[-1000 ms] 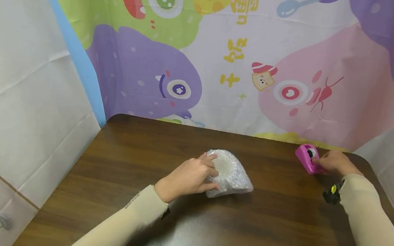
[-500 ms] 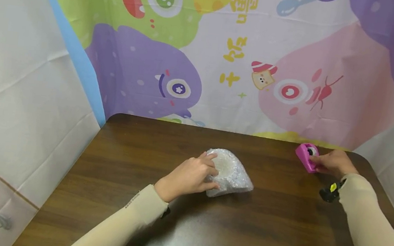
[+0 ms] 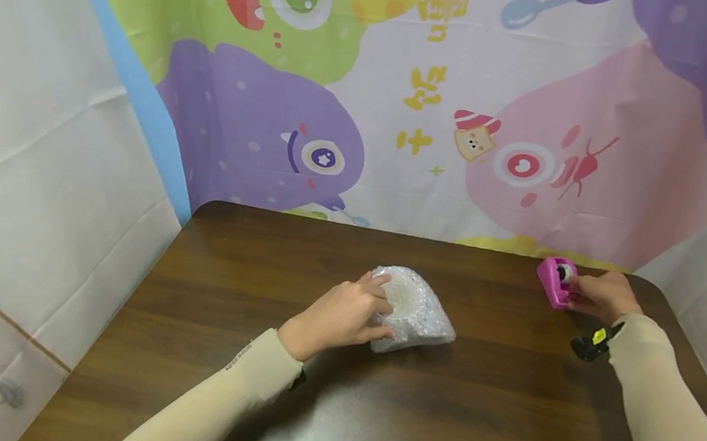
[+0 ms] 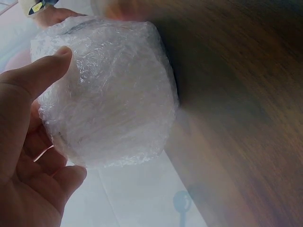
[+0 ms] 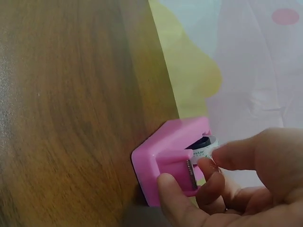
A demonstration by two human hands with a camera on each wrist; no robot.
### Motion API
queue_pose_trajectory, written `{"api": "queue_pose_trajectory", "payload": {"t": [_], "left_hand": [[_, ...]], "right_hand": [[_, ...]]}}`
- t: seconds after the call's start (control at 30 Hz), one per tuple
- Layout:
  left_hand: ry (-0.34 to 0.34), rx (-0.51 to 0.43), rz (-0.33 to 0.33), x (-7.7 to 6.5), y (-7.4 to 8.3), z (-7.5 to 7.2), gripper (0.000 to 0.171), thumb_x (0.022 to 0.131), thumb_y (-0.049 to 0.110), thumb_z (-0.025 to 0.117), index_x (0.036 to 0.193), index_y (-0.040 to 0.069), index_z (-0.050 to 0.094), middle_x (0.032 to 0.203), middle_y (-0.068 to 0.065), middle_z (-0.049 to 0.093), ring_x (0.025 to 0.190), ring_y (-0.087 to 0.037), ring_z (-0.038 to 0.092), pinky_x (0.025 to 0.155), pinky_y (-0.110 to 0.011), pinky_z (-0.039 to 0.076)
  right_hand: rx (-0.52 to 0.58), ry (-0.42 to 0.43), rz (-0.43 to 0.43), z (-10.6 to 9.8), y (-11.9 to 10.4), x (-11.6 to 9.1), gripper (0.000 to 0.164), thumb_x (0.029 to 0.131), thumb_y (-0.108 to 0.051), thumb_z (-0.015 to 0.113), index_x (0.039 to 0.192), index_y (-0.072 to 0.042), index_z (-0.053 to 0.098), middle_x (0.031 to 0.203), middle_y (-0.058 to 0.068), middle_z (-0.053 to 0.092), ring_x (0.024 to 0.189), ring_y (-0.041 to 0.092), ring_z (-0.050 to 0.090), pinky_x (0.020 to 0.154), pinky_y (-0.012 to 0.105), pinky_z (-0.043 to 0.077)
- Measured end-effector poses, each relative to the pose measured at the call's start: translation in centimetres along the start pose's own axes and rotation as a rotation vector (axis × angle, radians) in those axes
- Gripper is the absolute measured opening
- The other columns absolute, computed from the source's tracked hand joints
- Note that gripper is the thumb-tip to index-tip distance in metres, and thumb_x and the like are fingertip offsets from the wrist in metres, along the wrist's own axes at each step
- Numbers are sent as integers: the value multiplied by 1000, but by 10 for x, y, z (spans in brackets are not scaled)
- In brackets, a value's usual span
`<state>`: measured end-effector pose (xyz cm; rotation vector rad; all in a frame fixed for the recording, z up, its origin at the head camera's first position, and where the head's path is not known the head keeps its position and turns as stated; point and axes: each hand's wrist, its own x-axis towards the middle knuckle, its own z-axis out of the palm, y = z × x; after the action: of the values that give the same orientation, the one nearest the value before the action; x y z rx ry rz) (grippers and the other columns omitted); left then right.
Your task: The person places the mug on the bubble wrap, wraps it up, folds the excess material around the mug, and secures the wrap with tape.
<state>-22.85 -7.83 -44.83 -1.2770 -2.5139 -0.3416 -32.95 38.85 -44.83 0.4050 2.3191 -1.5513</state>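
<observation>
A bubble-wrapped bundle sits near the middle of the brown table, with a round shape showing under the clear wrap. My left hand holds it from the left side, the thumb lying along one face in the left wrist view. What is inside is hidden by the wrap. At the back right, my right hand grips a pink tape dispenser. In the right wrist view, one fingertip presses its front by the toothed cutter, while other fingers bend at the tape roll.
The dark wooden table ends at the back against a cartoon-printed cloth. Pale sheets hang at the left and right. A black wrist camera sits at my right cuff.
My right fingers have shifted slightly at the tape roll, and the tape dispenser has moved a little to the right. My left hand and the bundle stay in place.
</observation>
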Motion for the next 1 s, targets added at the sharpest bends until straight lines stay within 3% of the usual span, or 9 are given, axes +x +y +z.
{"api": "queue_pose_trajectory", "payload": {"t": [0.3, 0.5, 0.87, 1.0], "left_hand": [[4, -10, -5, 0, 0, -2, 28, 85, 38, 84, 88, 11, 76, 87, 4, 78, 133, -32, 61, 113, -53, 45], [-11, -20, -15, 1, 1, -2, 28, 85, 38, 83, 91, 12, 77, 90, 4, 79, 134, -32, 60, 113, -53, 45], [-12, -6, -17, 1, 1, -2, 29, 85, 40, 84, 89, 12, 77, 89, 5, 78, 134, -31, 60, 113, -52, 45], [-17, -5, -18, 2, 1, -1, 30, 85, 41, 83, 91, 12, 78, 92, 5, 79, 134, -31, 60, 113, -52, 45]], "right_hand": [[-63, 32, 12, 2, -2, 3, 30, 101, -13, 59, 117, 11, 54, 86, -3, 65, 77, 5, 66, 84, 32, 63], [-65, 64, 8, 7, -4, 2, 22, 97, -11, 64, 108, 7, 60, 79, -6, 66, 75, 4, 66, 85, 34, 63], [-147, -91, -37, 1, -7, 2, 16, 97, -3, 61, 100, 12, 64, 85, 1, 64, 81, 9, 66, 85, 33, 63], [-150, -122, -49, -2, -6, 3, 21, 98, -2, 60, 107, 17, 63, 86, 1, 65, 82, 9, 67, 84, 32, 63]]}}
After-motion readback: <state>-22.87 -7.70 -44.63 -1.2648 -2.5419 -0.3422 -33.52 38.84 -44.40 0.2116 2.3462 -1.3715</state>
